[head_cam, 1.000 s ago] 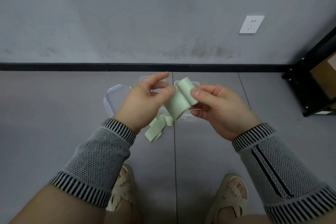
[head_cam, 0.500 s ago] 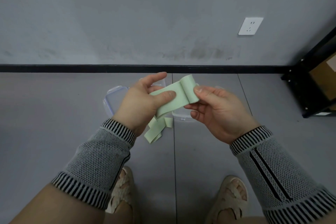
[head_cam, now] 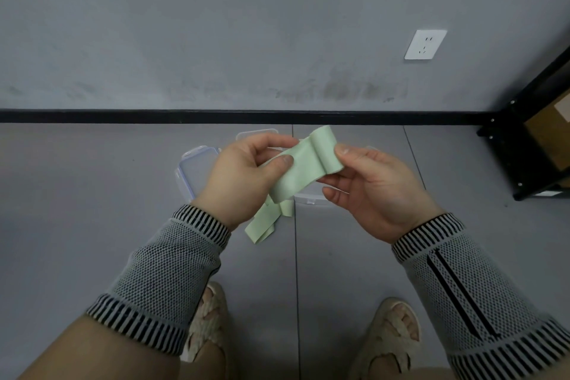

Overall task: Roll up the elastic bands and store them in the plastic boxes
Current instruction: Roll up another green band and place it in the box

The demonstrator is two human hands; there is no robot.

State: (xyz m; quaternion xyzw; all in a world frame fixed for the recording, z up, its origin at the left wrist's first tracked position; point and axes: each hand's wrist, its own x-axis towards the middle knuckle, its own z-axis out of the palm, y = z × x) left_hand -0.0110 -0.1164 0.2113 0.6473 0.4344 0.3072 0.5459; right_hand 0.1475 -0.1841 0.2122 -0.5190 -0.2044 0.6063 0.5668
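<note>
Above grey floor (head_cam: 92, 225), both hands pinch green elastic band (head_cam: 303, 173).

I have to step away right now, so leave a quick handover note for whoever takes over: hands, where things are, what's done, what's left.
Left hand: pinches the flat length of the green elastic band, thumb on top.
Right hand: pinches the band's rolled end, with only a turn or so wound.
The tail of the band hangs below the left hand, towards the floor.
Clear plastic boxes sit on the floor behind the hands; whether they hold anything is hidden.
Done: roll started.
Left: finish the roll and put it in a box.
</note>
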